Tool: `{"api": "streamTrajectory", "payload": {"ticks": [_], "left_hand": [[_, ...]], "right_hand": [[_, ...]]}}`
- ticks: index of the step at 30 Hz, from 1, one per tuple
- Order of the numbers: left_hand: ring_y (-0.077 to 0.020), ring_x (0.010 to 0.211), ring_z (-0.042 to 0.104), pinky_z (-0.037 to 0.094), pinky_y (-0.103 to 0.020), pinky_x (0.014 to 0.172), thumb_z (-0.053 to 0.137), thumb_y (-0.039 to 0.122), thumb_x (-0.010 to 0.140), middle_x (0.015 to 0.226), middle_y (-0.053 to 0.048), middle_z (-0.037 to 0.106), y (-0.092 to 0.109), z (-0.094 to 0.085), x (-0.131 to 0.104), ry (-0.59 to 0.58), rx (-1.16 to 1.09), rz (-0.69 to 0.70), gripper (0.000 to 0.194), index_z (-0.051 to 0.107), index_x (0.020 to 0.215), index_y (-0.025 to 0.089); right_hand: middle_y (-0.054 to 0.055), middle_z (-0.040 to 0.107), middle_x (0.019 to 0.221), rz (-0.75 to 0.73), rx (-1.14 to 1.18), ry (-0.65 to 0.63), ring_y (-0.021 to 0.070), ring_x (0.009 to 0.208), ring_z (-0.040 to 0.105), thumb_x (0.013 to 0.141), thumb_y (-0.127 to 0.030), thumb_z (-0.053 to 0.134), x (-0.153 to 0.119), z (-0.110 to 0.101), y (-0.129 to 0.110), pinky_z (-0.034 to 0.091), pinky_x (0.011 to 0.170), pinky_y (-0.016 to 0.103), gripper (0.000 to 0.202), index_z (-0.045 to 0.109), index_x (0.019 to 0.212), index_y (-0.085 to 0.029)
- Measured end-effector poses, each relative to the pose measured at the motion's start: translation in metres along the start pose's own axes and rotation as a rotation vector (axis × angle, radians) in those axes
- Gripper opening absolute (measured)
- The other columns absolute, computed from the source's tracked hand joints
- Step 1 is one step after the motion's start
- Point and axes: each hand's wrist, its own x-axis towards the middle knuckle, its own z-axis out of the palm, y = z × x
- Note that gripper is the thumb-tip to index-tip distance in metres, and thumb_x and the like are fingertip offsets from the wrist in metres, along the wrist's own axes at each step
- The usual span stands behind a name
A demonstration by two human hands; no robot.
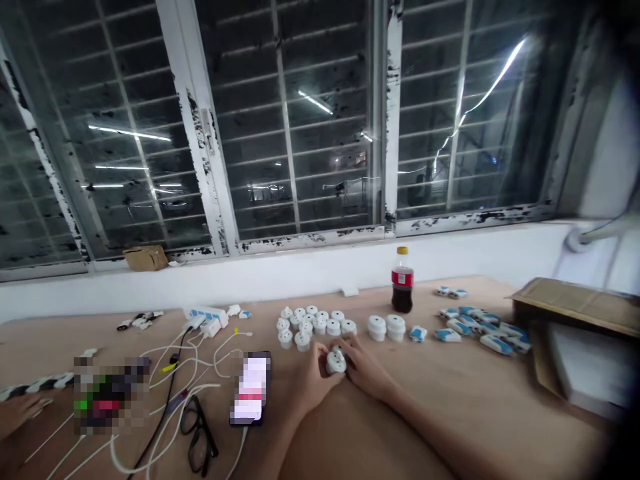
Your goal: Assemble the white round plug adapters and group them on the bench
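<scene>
Near the middle of the table, my left hand (pixel 319 377) is closed around a round white plug adapter (pixel 336 362). My right hand (pixel 361 363) meets it from the other side, its fingers pressed together at the adapter's upper part, where a small white piece shows. Just behind my hands stand several similar white adapters (pixel 306 321) in loose rows. To their right are two short stacks of round white pieces (pixel 386 325), and beside these lies a small blue and white piece (pixel 418 334).
A cola bottle (pixel 402 283) stands at the back. Blue and white pieces (pixel 480 324) and a cardboard box (pixel 575 300) are on the right. A phone (pixel 251 387), glasses (pixel 199 437), cables and a power strip (pixel 206 316) lie left. Another person's hand (pixel 23 410) rests far left.
</scene>
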Motion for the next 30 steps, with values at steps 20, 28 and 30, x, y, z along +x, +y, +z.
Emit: {"api": "streamTrajectory", "payload": {"ticks": [20,28,30], "left_hand": [[-0.0295,0.133,0.068,0.053,-0.048,0.118,0.076,0.04,0.095,0.141,-0.007,0.073,-0.009,-0.011,0.0,0.065,-0.193,0.066,0.041,0.071,0.134,0.029],[-0.0328,0.135,0.067,0.053,-0.049,0.118,0.081,0.039,0.09,0.141,-0.008,0.074,0.003,-0.015,-0.003,0.085,-0.107,0.061,0.045,0.073,0.133,0.029],[-0.0331,0.132,0.069,0.055,-0.049,0.115,0.082,0.041,0.09,0.139,-0.009,0.075,-0.002,-0.014,-0.002,0.071,-0.14,0.027,0.047,0.073,0.134,0.027]], "right_hand": [[0.007,0.082,0.115,0.25,0.762,0.009,0.0311,0.104,0.076,0.081,-0.064,0.087,-0.004,-0.008,-0.017,0.061,0.094,0.047,0.054,0.078,0.122,-0.03],[0.008,0.082,0.118,0.172,0.739,-0.018,0.0319,0.11,0.076,0.092,-0.063,0.079,-0.007,-0.004,-0.017,0.06,0.101,0.049,0.051,0.074,0.131,-0.03],[0.009,0.081,0.119,0.135,0.688,-0.011,0.0315,0.111,0.075,0.096,-0.06,0.074,-0.007,-0.004,-0.017,0.06,0.103,0.049,0.048,0.071,0.133,-0.028]]}}
